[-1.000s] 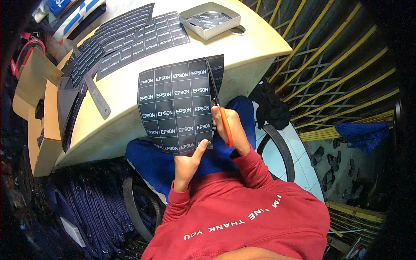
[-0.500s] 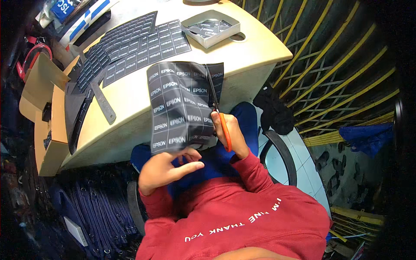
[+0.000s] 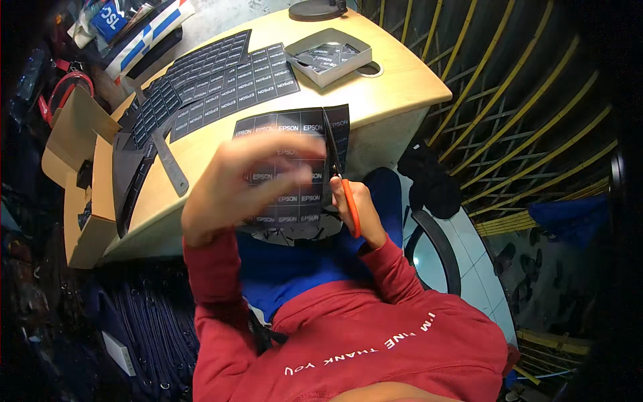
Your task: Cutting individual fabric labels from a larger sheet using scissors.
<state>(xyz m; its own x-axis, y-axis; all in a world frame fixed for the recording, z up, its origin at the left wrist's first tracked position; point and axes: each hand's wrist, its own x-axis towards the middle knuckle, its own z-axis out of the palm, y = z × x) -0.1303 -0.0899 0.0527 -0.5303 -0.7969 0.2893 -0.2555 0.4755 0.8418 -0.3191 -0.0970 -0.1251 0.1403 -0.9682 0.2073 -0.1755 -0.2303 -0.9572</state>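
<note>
Black sheet (image 3: 298,199) against orange-handled scissors (image 3: 349,199)

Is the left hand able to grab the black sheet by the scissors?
Probably yes: the left hand, though blurred, looks open in front of the black sheet, with nothing seen in the way.

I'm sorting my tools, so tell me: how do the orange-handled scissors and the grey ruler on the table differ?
The scissors have orange handles and dark blades, while the ruler is one flat grey strip. The scissors are held in the right grip, with their blades at the black printed sheet; the ruler lies on the table, to the left of that sheet. Both are long and narrow.
</note>
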